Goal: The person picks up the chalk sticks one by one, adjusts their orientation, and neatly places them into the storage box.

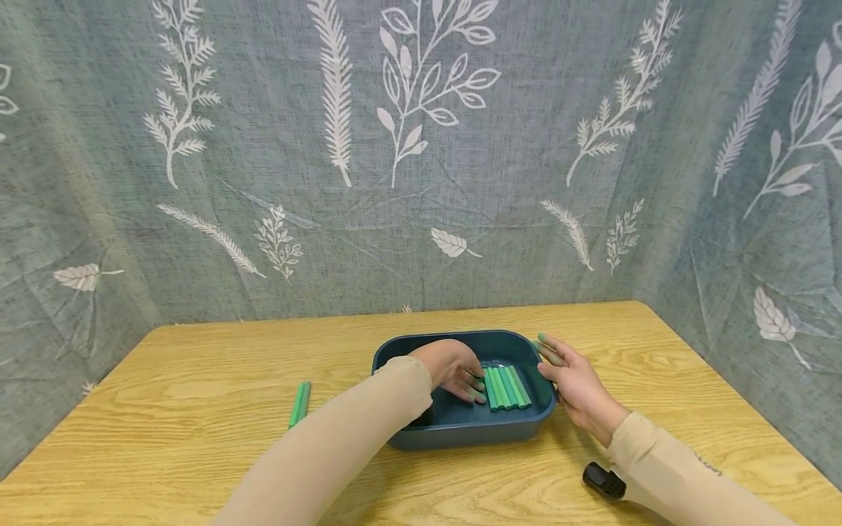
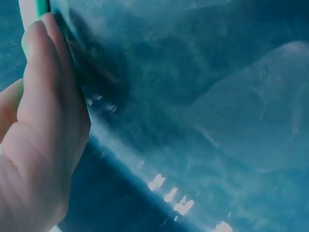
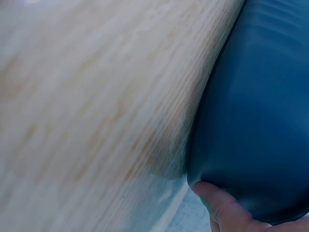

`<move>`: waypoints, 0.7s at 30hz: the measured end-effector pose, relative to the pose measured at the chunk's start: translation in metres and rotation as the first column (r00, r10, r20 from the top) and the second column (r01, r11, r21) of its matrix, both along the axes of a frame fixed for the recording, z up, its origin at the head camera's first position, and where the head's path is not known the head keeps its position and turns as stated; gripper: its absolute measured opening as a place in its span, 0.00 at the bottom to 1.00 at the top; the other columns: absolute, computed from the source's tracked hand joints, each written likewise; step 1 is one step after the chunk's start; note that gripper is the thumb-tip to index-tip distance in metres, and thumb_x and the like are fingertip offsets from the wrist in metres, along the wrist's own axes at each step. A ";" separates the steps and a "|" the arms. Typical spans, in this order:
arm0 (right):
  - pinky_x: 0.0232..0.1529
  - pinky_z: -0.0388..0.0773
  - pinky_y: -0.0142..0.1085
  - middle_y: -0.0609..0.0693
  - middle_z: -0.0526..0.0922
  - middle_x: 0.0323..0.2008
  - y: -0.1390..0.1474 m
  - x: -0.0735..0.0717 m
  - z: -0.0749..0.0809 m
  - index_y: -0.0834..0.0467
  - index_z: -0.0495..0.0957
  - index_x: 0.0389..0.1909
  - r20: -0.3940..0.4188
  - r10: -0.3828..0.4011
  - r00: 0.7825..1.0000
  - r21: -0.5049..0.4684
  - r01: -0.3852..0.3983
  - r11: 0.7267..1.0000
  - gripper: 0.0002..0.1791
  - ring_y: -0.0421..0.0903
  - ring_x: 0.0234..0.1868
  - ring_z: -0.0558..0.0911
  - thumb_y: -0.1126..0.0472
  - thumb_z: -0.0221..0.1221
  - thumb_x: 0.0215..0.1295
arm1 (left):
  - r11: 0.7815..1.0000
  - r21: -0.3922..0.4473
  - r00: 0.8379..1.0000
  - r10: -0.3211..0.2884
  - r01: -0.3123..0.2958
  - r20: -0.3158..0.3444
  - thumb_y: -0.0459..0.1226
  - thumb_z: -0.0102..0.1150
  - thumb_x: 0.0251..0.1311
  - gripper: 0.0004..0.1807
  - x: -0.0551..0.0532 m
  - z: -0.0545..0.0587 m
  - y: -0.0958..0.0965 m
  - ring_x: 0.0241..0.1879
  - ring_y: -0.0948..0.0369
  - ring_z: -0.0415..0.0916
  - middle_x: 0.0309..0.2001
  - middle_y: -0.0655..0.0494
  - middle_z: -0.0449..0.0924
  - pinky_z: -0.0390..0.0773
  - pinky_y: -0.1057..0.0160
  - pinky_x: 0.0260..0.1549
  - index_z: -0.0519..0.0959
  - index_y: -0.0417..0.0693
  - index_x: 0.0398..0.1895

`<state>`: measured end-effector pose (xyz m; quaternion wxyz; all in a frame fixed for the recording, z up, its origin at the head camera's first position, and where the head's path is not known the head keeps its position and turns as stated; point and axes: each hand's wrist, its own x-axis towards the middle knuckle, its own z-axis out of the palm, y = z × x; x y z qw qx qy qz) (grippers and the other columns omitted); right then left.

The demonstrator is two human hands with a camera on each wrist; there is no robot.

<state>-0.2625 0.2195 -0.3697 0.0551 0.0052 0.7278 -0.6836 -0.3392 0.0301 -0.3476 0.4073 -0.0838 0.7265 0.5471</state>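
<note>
A dark blue rectangular tub [image 1: 463, 437] with rounded corners stands on the table. Several green sticks [image 1: 506, 387] lie side by side on its floor, toward the right. My left hand [image 1: 457, 372] reaches into the tub, its extended fingers touching the leftmost stick. In the left wrist view, those fingers [image 2: 46, 72] lie nearly straight, with a bit of green stick [image 2: 42, 7] at their tips. My right hand [image 1: 575, 383] rests against the tub's right end, fingers extended and thumb at the rim. From the right wrist, a fingertip touches the tub's outer wall [image 3: 256, 116].
Two more green sticks [image 1: 299, 404] lie on the wooden table [image 1: 217, 372], left of the tub and partly covered by the left sleeve [image 1: 335, 446]. A black device [image 1: 604, 481] sits at the right wrist. Grey-green curtain [image 1: 276, 146] with white leaves hangs behind and beside the table.
</note>
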 end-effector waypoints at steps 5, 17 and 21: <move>0.50 0.74 0.38 0.64 0.44 0.75 -0.001 0.000 -0.001 0.61 0.39 0.77 -0.001 -0.005 1.000 0.004 0.005 1.000 0.33 0.63 0.73 0.50 0.71 0.39 0.77 | 0.999 0.042 1.000 0.001 -0.001 -0.010 0.29 0.46 0.73 0.25 0.000 0.014 -0.009 0.59 0.43 0.72 0.60 0.33 0.71 0.74 0.54 0.58 0.60 0.32 0.70; 0.54 0.73 0.38 0.64 0.41 0.75 -0.003 0.002 -0.001 0.62 0.37 0.77 0.003 0.005 1.000 0.000 -0.005 1.000 0.33 0.63 0.74 0.47 0.72 0.38 0.76 | 0.984 0.170 0.988 -0.033 0.059 -0.152 0.35 0.43 0.76 0.26 0.024 0.045 -0.055 0.62 0.43 0.69 0.64 0.34 0.67 0.73 0.54 0.58 0.55 0.36 0.73; 0.42 0.76 0.31 0.65 0.41 0.75 -0.005 0.002 0.000 0.61 0.37 0.77 0.003 0.005 1.000 0.001 -0.005 1.000 0.34 0.63 0.73 0.48 0.71 0.39 0.76 | 0.981 0.187 0.982 -0.021 0.056 -0.188 0.35 0.42 0.76 0.27 0.031 0.047 -0.075 0.63 0.42 0.68 0.64 0.34 0.66 0.75 0.55 0.56 0.54 0.36 0.73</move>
